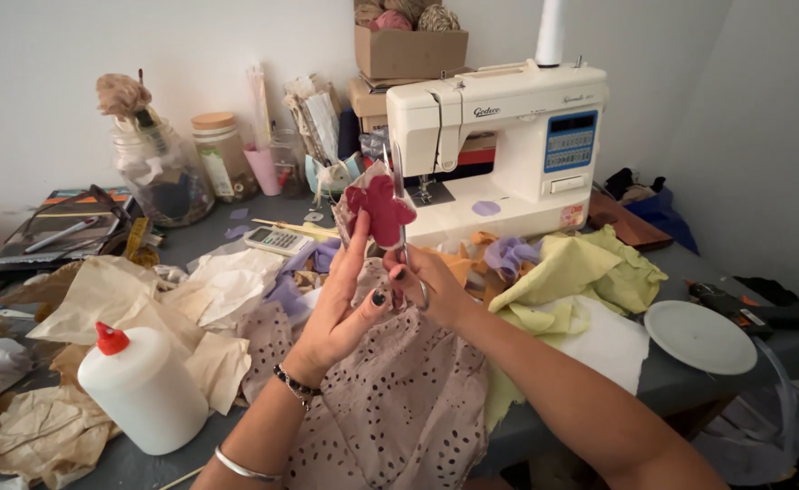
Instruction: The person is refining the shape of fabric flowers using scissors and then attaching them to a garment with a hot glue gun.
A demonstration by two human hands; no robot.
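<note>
My left hand (340, 304) holds up a dark red flower-shaped fabric piece (381, 209) between thumb and fingers, backed by a thin pale sheet. My right hand (426, 281) grips a pair of scissors (402, 227), its fingers through the handles; the blades point up along the right edge of the red piece. Both hands hover over a pale pink fabric with dark holes (399, 399) that drapes off the front of the grey table (690, 386).
A white sewing machine (499, 136) stands behind the hands. A white glue bottle with a red cap (141, 386) sits front left among crumpled brown paper (100, 295). Yellow fabric (581, 272), a white plate (699, 338), a glue gun (735, 304), a calculator (275, 240), jars (159, 172).
</note>
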